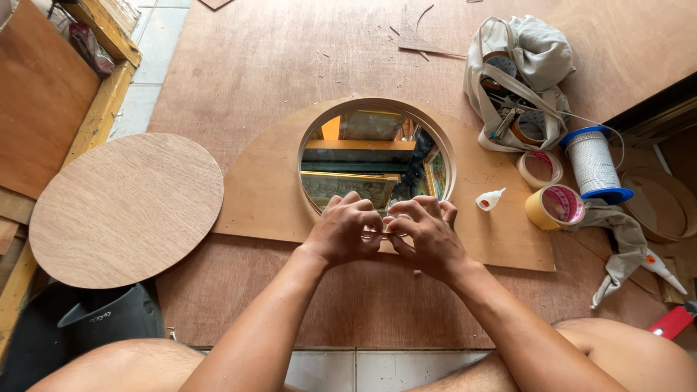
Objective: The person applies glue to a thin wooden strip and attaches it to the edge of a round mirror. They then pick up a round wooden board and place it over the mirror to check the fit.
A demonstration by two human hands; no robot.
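Note:
A half-round plywood panel (265, 189) lies flat on a large plywood sheet, with a round mirror (374, 156) set into its circular hole. Both of my hands meet at the near rim of that hole. My left hand (345, 229) has its fingers curled down onto the rim. My right hand (428, 232) presses beside it, fingertips touching those of the left. Something thin and pale seems pinched between the fingertips, but what it is I cannot tell.
A round plywood disc (127, 207) lies to the left. On the right sit a small glue bottle (491, 198), two tape rolls (555, 205), a spool of white cord (592, 163), a cloth bag (519, 72) and a rag (621, 243).

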